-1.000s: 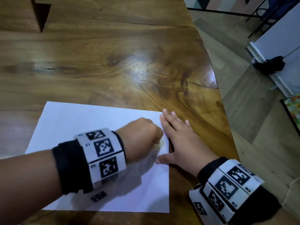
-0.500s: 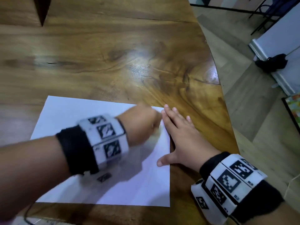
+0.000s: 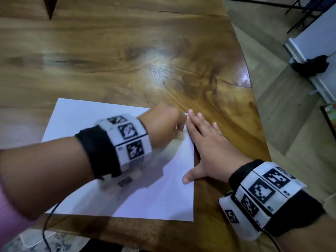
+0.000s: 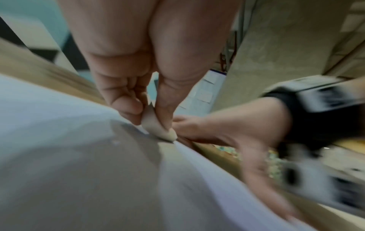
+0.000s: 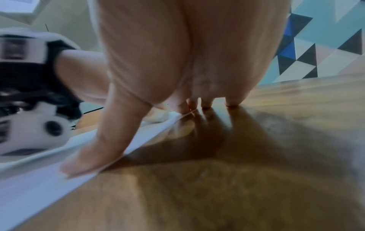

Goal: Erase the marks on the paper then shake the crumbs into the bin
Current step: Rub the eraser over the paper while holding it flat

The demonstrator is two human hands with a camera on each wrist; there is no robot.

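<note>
At the paper's (image 3: pixel 87 124) far right corner, the left hand (image 3: pixel 161 124) is pinching a pale eraser (image 4: pixel 158 125) between thumb and curled fingers, its grip narrow and its tip bearing on the sheet just inside the edge. The right hand (image 3: pixel 209 144) is lying flat with fingers straight, thumb (image 5: pixel 92 150) on the paper's right margin and fingertips (image 5: pixel 205 104) on the bench (image 3: pixel 127 60) just beyond that corner. Any marks under the eraser are hidden from me. Rubbing this near a corner, I would be stroking outward, away from the pinning hand, in short light passes, so the sheet is not buckling or creasing. The bench's curved rim is running near the paper's right side, with floor beyond; far more open wood is lying beyond the paper's far edge. No bin is showing.
</note>
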